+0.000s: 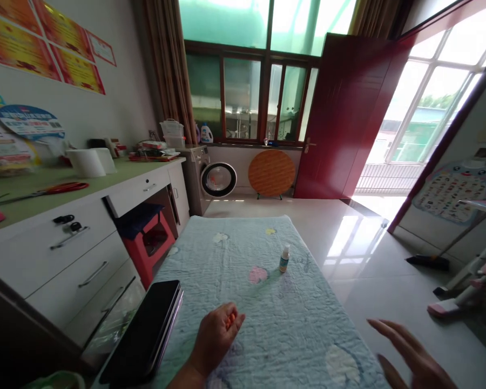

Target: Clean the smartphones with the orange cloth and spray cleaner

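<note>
Left hand (221,330) curled around a small orange thing (230,321), right hand (415,351) open

Two hands are in view, well apart from each other. One bottle (284,259) and one pile of flat dark devices (146,329) rest on the table (299,329), which is covered by one pale blue quilted cloth (222,259). The pile has a glossy black device on top and at least one more layer beneath it; the exact number cannot be told. How many orange pieces are in the grasp cannot be told either.

The left hand is closed in a loose fist low over the near half of the cloth, between the pile and the bottle, thumb and fingers drawn together on the orange thing. Whether the hand touches the cloth is unclear. The right hand is at the lower right, by the table's edge, with its fingers stretched out and its thumb spread away from them; nothing shows in its grip.

The orange thing is bright, and only a little of it shows between the fingers, so its full shape is hidden. The bottle stands upright beyond the left hand, near a pink patch in the cloth's pattern. It is small, with a white top, a bluish label and a yellowish lower part.
</note>
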Demonstrator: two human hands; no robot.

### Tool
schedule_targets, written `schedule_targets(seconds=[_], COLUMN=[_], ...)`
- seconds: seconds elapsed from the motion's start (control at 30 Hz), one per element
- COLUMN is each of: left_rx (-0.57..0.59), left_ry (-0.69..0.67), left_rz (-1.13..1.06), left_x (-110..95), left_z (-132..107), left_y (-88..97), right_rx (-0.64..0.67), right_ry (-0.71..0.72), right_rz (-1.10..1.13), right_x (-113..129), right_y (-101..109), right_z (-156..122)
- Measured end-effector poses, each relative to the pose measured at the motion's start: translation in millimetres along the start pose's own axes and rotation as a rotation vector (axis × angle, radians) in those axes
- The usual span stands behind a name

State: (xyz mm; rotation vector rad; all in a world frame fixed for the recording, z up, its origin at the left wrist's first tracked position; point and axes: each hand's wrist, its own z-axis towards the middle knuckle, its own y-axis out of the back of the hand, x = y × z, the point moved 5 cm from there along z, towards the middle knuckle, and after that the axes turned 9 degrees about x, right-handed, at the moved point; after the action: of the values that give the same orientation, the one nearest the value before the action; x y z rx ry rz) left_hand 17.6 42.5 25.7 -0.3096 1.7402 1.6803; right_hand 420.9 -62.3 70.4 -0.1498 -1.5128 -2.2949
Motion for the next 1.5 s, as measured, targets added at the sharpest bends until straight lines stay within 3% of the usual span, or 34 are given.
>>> schedule_targets(seconds=[0.07,0.13,0.2,0.3,0.43,0.6,0.77,0.83,0.97,1.03,1.1,1.17,1.27,1.4,1.5], left_rx=[-0.011,-0.021,-0.025,-0.011,0.021,0.067,0.152,0.211,0.226,0.236,0.264,0.33,0.309,0.055,-0.267], left_ry=[-0.006,-0.011,-0.012,-0.011,0.002,0.055,0.147,0.189,0.188,0.121,0.076,0.094,0.122,-0.083,-0.073], left_rz=[0.014,0.016,0.018,0.039,0.068,-0.06,-0.624,-0.91,-1.242,-1.358,-1.39,-1.259,-0.755,-0.166,0.216], left_x=[-0.9,-1.5,-1.9,-2.2,-2.5,-3.1,-0.2,-2.3,-17.6,-28.3,-35.5,-38.2,-37.3,-46.6,-35.6], left_z=[0.0,0.4,1.5,3.9,5.7,4.6,4.4,5.1,7.7,8.4,6.6,0.7,-15.8,-48.0,-75.8], left_y=[0.7,1.7,2.6,3.0,1.6,5.2,8.4,4.3,-0.9,-1.5,-0.7,0.8,17.0,63.5,101.4], right_rx=[0.165,0.21,0.188,0.118,0.003,-0.167,-0.4,-0.277,0.237,0.339,0.351,0.346,0.277,0.301,0.299], right_ry=[0.019,-0.01,-0.097,-0.294,-0.33,-0.323,-0.33,-0.194,0.242,0.344,0.343,0.301,0.151,0.039,0.009], right_rz=[0.047,0.104,0.159,0.248,0.303,0.327,0.427,0.508,0.552,0.557,0.612,0.681,0.687,0.629,0.617], right_x=[25.5,46.2,54.8,47.4,40.9,43.1,59.7,88.4,174.1,200.5,207.5,200.2,174.5,155.7,155.6], right_y=[-39.9,-78.5,-115.1,-161.4,-194.8,-189.7,-138.7,-122.9,-120.9,-128.1,-139.1,-152.2,-166.8,-175.1,-174.9], right_z=[45.0,88.5,124.3,158.1,176.1,174.1,165.9,167.0,156.6,145.6,137.9,133.9,134.2,136.2,137.4])
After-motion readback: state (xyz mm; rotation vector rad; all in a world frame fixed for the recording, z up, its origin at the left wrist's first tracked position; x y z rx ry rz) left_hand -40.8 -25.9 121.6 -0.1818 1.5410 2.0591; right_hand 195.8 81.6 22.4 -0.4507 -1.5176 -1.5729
